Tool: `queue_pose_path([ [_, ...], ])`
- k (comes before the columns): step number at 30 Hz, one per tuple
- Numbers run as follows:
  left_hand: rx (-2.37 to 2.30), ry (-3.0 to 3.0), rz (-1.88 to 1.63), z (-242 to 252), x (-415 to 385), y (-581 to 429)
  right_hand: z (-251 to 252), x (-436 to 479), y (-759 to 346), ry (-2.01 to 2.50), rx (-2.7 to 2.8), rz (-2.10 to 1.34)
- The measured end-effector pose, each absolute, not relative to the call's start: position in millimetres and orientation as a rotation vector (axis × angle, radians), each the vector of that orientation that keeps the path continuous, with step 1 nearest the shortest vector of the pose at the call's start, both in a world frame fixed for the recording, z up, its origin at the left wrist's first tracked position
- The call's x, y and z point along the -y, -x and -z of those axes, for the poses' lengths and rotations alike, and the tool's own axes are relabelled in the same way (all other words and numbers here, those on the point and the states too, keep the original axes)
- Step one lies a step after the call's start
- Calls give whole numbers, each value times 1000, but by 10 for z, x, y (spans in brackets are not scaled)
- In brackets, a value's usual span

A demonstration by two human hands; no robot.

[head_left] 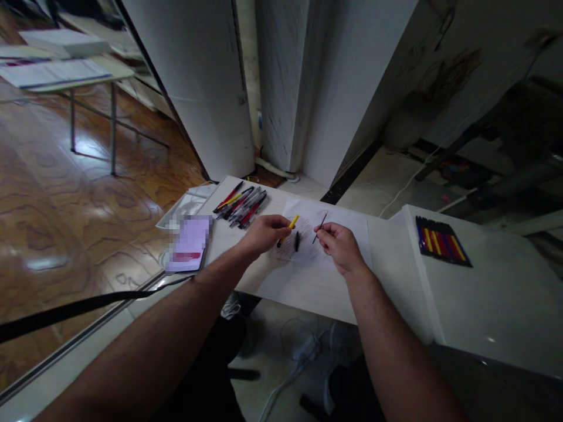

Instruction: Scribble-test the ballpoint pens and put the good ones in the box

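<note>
Holding a yellow pen tube at a slant, the left hand in the head view has its thumb and fingers closed together around it, dark tip pointing down toward the near side. The right hand is pinching a thin dark stick in its fingertips, looks kinda like a refill but it's too small for me to swear to it. Both are over a white sheet of paper with faint scribbles on it, and the two hands are apart, with a short black piece sitting on the sheet between them.

All that's on a pale table. Beyond the left hand there's a messy heap of pens, mostly red, black and clear with some yellow. Over at the table's left edge you get a phone with its screen lit and blurred out, near a white tray. Way off to the right, a flat pack of coloured pens lies on a white surface. White cables run across the floor underneath.
</note>
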State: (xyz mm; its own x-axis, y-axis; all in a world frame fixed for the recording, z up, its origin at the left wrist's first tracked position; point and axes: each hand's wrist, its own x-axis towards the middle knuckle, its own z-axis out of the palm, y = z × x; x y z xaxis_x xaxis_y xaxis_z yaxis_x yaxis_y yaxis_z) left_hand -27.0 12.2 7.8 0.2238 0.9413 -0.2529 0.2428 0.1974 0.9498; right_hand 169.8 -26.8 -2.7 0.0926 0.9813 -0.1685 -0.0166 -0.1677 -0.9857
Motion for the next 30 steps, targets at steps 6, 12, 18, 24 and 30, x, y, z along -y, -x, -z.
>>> queue_pose_path([
  [6, -1241, -1327, -746, 14, -138, 300, 9, 275, -1689, 1369, 1037, -1267],
  [12, -1180, -1350, -736, -21, -112, 287, -60, 275, -1655, 1319, 956, -1266],
  [18, -1157, -1461, -717, -86, -69, 274, -119, 264, -1638, 1182, 838, -1145],
  [24, -1124, -1618, -683, -11, -69, 273, -130, 271, -1614, 1166, 841, -1098],
  [30, -1115, -1660, -667, -29, -46, 260, -138, 272, -1604, 1172, 842, -1059],
])
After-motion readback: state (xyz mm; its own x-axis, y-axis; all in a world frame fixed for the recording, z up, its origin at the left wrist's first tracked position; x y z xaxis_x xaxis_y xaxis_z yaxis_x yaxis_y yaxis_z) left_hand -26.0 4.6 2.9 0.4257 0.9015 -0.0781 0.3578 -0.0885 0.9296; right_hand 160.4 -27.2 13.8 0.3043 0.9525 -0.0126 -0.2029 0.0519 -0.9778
